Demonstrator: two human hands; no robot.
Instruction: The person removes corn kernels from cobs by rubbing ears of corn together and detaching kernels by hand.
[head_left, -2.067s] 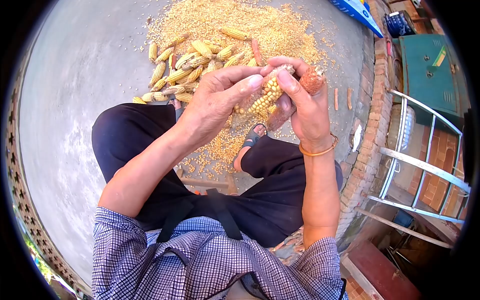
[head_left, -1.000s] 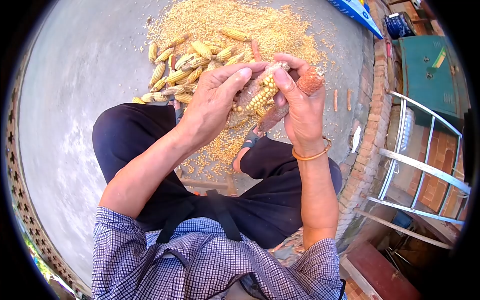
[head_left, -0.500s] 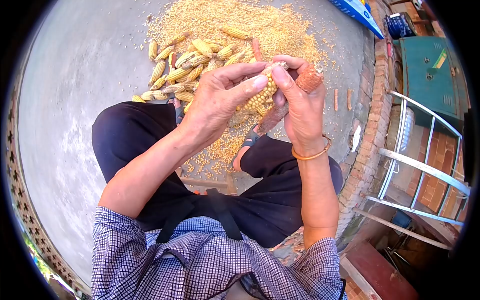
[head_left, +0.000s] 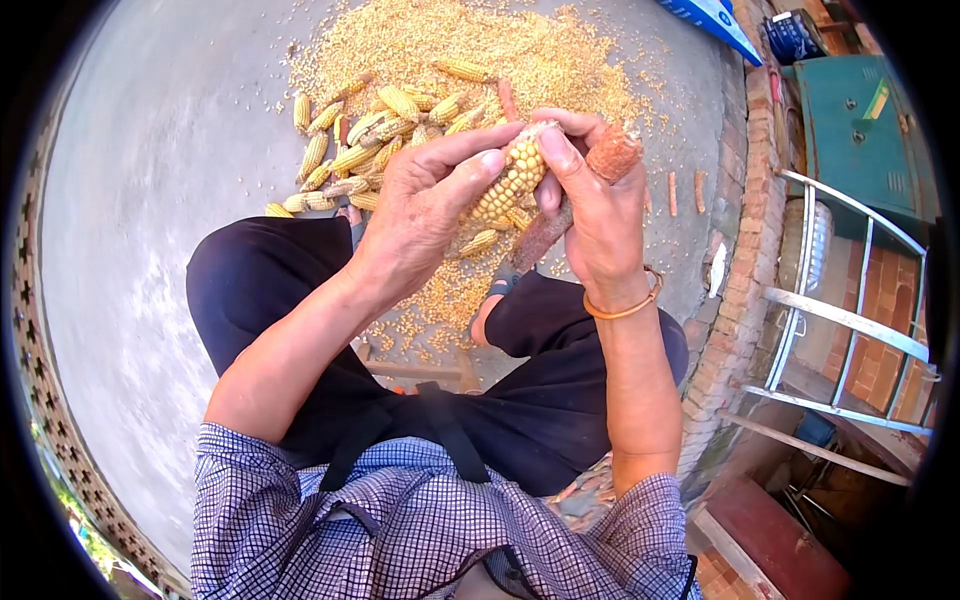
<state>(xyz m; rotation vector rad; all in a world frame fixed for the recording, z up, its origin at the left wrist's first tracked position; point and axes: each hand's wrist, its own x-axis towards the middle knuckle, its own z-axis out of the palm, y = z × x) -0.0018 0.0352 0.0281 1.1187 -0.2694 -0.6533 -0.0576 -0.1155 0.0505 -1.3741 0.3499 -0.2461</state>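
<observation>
Holding knobbly yellow corn (head_left: 512, 187), left fingers (head_left: 474, 177) curl closed; right fingers (head_left: 567, 165) also clasp a reddish cob (head_left: 543, 238).

Bright light pales the grey floor (head_left: 130, 260), and fisheye curvature bends the black-rimmed edges.

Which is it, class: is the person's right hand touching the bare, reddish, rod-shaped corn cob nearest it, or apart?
Touching. The head view shows it: the right hand grips the reddish cob, thumb base crossing its middle, both ends sticking out.
</observation>
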